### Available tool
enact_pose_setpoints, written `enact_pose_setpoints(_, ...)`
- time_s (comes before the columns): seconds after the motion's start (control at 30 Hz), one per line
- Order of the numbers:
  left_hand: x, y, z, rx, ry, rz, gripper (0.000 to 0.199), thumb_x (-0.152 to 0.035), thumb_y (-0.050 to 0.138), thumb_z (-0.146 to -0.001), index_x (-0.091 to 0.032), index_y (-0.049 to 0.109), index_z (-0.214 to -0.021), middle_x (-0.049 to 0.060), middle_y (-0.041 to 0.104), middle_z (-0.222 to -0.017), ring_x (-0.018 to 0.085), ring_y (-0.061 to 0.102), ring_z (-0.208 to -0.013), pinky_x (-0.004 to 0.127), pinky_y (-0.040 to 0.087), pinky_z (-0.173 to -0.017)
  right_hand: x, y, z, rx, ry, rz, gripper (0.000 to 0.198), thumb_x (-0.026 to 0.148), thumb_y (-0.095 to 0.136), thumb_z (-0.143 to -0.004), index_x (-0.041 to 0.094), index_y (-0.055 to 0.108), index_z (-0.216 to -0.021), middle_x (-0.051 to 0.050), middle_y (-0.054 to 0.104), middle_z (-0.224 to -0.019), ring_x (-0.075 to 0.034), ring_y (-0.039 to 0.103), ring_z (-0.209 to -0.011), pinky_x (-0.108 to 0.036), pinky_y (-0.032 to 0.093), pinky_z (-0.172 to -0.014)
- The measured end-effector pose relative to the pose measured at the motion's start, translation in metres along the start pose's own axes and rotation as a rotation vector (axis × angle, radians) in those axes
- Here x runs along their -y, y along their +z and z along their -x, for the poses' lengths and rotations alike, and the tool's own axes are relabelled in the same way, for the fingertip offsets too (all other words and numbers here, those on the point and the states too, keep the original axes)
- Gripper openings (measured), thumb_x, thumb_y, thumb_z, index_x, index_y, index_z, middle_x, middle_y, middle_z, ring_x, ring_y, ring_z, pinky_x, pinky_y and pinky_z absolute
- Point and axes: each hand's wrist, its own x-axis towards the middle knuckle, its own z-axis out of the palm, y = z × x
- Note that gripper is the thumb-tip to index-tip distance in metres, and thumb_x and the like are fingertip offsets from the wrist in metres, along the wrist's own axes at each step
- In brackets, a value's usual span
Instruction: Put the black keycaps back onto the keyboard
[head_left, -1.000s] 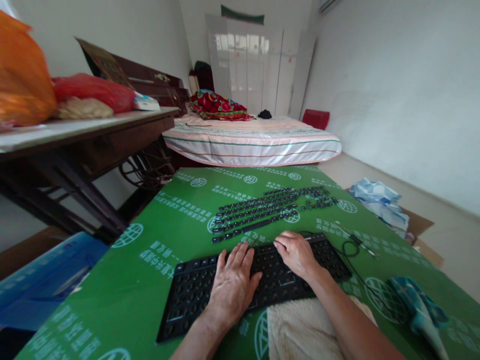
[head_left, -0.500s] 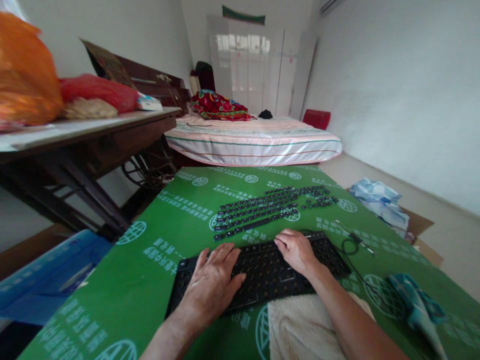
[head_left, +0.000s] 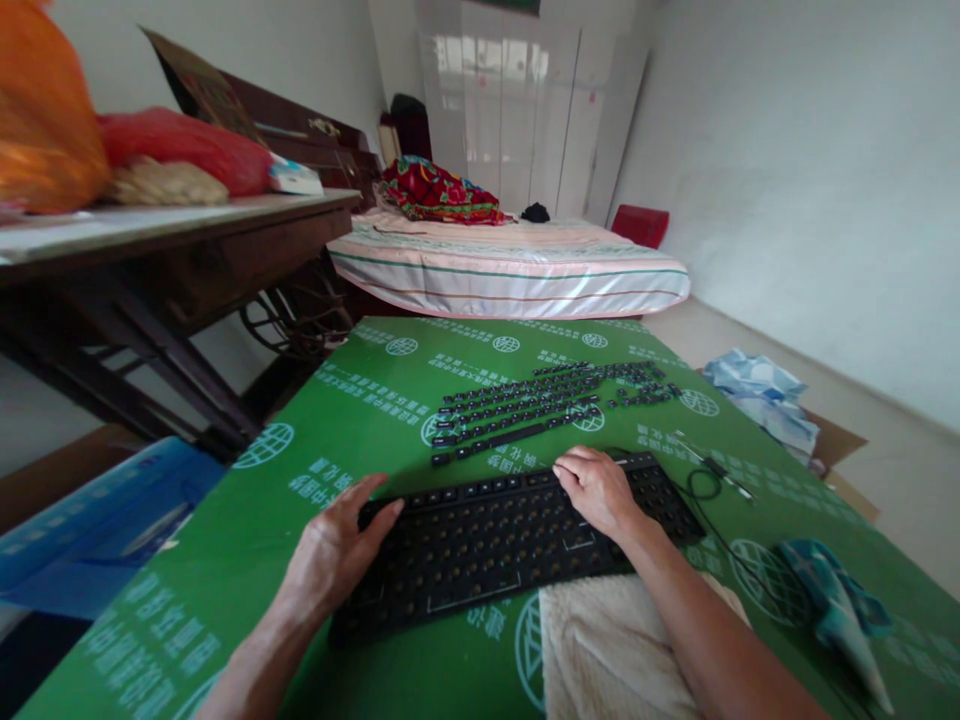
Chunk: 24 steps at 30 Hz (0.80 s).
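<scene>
L hand (head_left: 330,553) part-open at kbd (head_left: 480,540) corner, can't tell if gripping. R hand (head_left: 598,490) fingers curled, far edge, ditto.

Pretty plain room tbh: a bed (head_left: 510,285) with striped bedding just past the far edge of the green tabletop (head_left: 420,680), glossy wardrobe (head_left: 517,120) behind catching bright reflections. Dark wooden desk (head_left: 247,240) off the left edge, pale floor (head_left: 847,395) and white wall (head_left: 810,180) beyond the right.
</scene>
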Motion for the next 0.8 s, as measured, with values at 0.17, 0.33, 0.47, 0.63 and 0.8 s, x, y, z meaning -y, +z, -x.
enact_pose_setpoints(0.17,0.001,0.004,0.004,0.041,-0.098,0.091,0.054,-0.056,0.048,-0.076,-0.017,0.066,-0.108,0.008,0.070,-0.111,0.026,0.067,-0.098,0.034,0.051,-0.090,0.001,-0.001,-0.001,-0.004,-0.002,0.000,0.025,0.025,0.045,-0.092,0.022,0.068,-0.081,-0.002,0.066,-0.083,-0.014,0.060,-0.078,-0.024,0.042,-0.077)
enact_pose_setpoints(0.33,-0.001,0.009,0.006,0.054,-0.106,0.159,0.053,-0.057,0.047,-0.075,-0.018,0.067,-0.105,0.008,0.070,-0.110,0.025,0.066,-0.099,0.036,0.049,-0.093,0.000,-0.001,0.000,0.000,-0.006,-0.009,0.026,0.026,0.044,-0.092,0.022,0.068,-0.082,-0.002,0.067,-0.083,-0.014,0.060,-0.078,-0.024,0.042,-0.078)
enact_pose_setpoints(0.47,0.001,0.013,0.007,0.049,-0.097,0.173,0.054,-0.059,0.047,-0.074,-0.018,0.068,-0.102,0.008,0.070,-0.109,0.025,0.065,-0.100,0.035,0.048,-0.095,-0.001,-0.001,0.002,-0.016,-0.009,-0.017,0.026,0.027,0.045,-0.092,0.023,0.068,-0.082,-0.002,0.067,-0.085,-0.014,0.061,-0.079,-0.024,0.043,-0.078)
enact_pose_setpoints(0.63,0.000,0.011,0.007,0.037,-0.072,0.161,0.048,-0.057,0.047,-0.076,-0.020,0.068,-0.099,0.006,0.071,-0.106,0.023,0.066,-0.097,0.033,0.050,-0.092,-0.001,-0.001,0.002,-0.025,0.002,-0.022,0.026,0.027,0.045,-0.092,0.023,0.069,-0.082,-0.002,0.067,-0.087,-0.014,0.060,-0.080,-0.024,0.043,-0.079)
enact_pose_setpoints(0.8,-0.002,0.009,0.008,0.030,-0.037,0.169,0.045,-0.055,0.048,-0.078,-0.021,0.069,-0.098,0.006,0.071,-0.104,0.022,0.066,-0.097,0.032,0.050,-0.091,-0.001,-0.001,0.002,0.002,0.015,-0.034,0.026,0.027,0.045,-0.091,0.023,0.069,-0.083,-0.002,0.068,-0.088,-0.014,0.060,-0.081,-0.024,0.043,-0.080)
